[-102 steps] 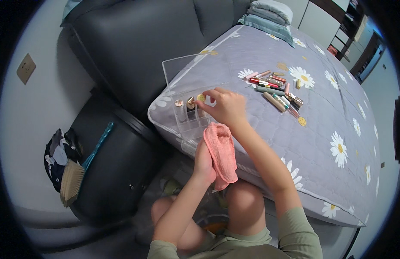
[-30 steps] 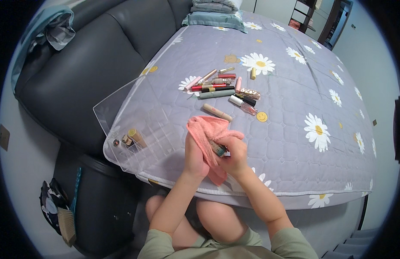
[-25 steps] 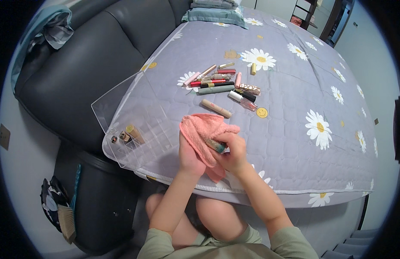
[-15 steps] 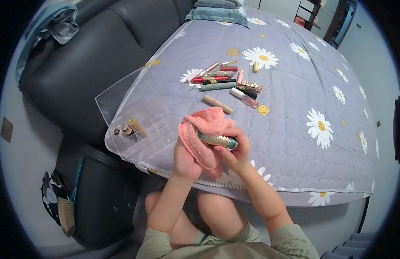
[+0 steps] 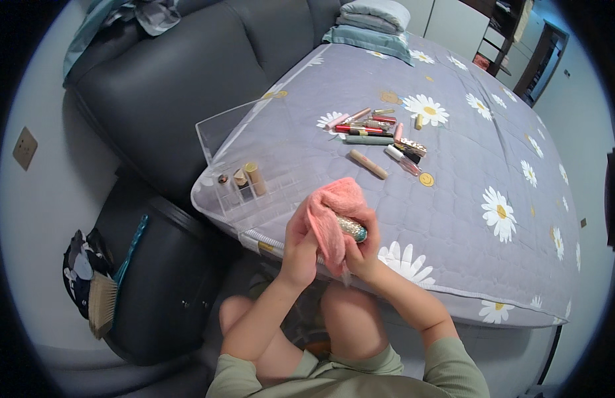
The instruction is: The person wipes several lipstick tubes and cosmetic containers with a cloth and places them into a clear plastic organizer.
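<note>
A pink cloth (image 5: 334,205) is bunched in my left hand (image 5: 299,249), its fingers closed through the fabric around one end of a cosmetic tube. That tube (image 5: 350,228) is glittery gold with a teal end, and only its right part shows; the cloth hides the rest. My right hand (image 5: 366,249) grips the teal end with thumb and fingers. Beyond my hands, a beige tube (image 5: 368,164) lies alone on the bedspread. Past it is a loose pile of lipsticks and makeup tubes, among them a grey-green tube (image 5: 369,140) and a clear pink lip gloss with white cap (image 5: 403,160).
On the bed's left corner stands a clear divided organizer (image 5: 281,192) with its lid raised, holding several lipsticks (image 5: 254,178). A dark padded headboard (image 5: 168,93) runs along the left. Below it are a black nightstand (image 5: 168,292) and a brush (image 5: 103,305). Folded bedding (image 5: 374,36) lies at the far end.
The view has shifted, so the bed's things appear farther right and lower. The cloth now covers more of the glittery tube, and my hands are closer together around it.
</note>
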`<state>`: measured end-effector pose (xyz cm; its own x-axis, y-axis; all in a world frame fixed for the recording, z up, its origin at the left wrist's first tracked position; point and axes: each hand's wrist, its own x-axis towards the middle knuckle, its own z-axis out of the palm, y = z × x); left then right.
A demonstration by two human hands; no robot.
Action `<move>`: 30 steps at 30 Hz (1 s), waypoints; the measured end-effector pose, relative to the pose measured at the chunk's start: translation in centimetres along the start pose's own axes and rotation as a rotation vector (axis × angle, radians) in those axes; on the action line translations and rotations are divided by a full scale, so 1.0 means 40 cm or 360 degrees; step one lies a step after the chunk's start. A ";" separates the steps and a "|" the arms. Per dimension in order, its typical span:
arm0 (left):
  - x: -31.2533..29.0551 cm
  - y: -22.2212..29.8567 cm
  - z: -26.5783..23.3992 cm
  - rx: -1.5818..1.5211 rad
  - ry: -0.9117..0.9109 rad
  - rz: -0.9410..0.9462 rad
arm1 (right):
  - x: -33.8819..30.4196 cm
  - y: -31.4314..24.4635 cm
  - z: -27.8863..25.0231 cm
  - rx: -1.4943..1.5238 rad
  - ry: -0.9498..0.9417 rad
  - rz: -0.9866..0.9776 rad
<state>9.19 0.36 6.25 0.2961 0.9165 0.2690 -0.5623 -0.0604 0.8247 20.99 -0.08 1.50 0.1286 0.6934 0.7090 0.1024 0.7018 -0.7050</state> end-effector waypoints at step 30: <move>0.000 0.048 -0.190 -0.0319 0.0066 -0.0124 | -0.034 0.114 0.159 0.0238 -0.0378 0.0173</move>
<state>2.25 3.26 4.07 0.3150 0.9311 0.1840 -0.6822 0.0874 0.7259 15.00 3.22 -2.56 -0.1056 0.7721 0.6267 -0.0480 0.6255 -0.7787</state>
